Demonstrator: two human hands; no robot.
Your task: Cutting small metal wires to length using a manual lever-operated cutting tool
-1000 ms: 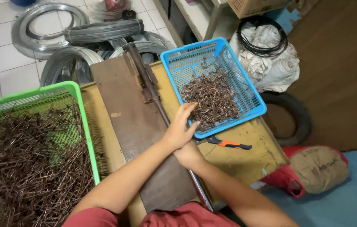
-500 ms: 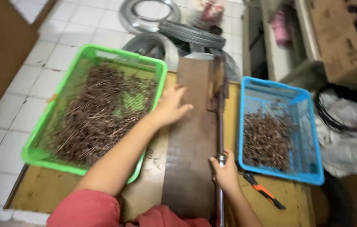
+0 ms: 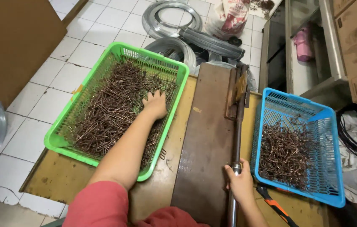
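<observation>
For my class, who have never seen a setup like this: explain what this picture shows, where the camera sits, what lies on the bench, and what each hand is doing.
There is no machine here, only a person's two bare hands. The single picture comes from a camera worn on the person's head, looking down at a worn yellowish workbench. On it, at the left, stands a green plastic mesh basket full of brown bent wire pieces. The left hand rests in that pile. In the middle lies a long rusty brown metal plate with a long metal lever bar along its right edge; the right hand has its grip closed around the bar's lower end. At the right sits a blue plastic mesh basket holding a smaller heap of wire pieces. Coils of grey wire lie on the tiled floor beyond.
</observation>
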